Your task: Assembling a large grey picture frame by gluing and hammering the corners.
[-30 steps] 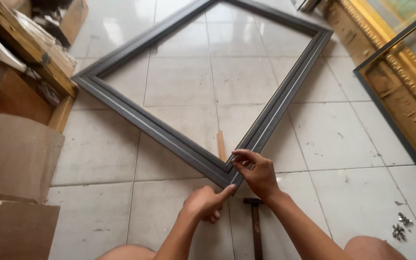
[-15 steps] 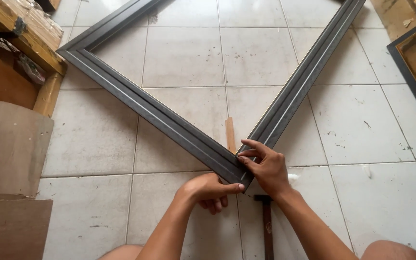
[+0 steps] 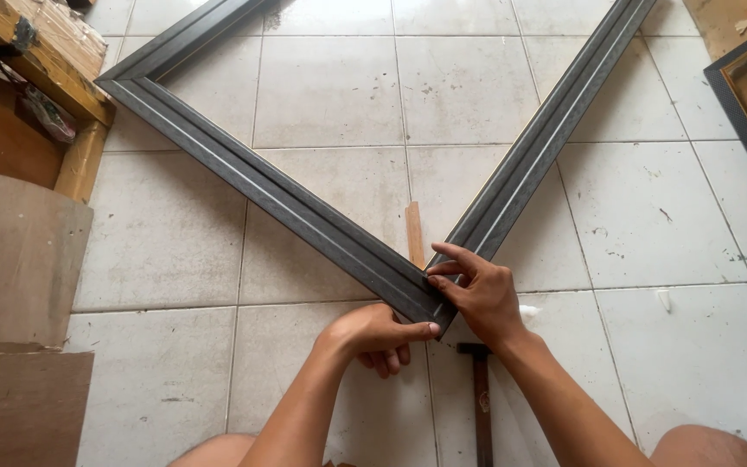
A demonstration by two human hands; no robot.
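While we knelt on the pale tiled floor point(image 3: 330, 86), the large dark grey moulded picture frame point(image 3: 287, 203) lay flat, its nearest corner pointing at us. Our right hand point(image 3: 477, 294) pinched that mitred joint with closed fingertips, seemingly to hold it aligned; our left hand point(image 3: 378, 333), fingers curled, braced its tip. A hammer point(image 3: 481, 406) and a thin wooden strip point(image 3: 414, 233) lay nearby.

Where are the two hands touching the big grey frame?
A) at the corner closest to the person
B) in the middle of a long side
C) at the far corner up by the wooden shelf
A: the left hand and right hand meet at the near corner of the grey frame.
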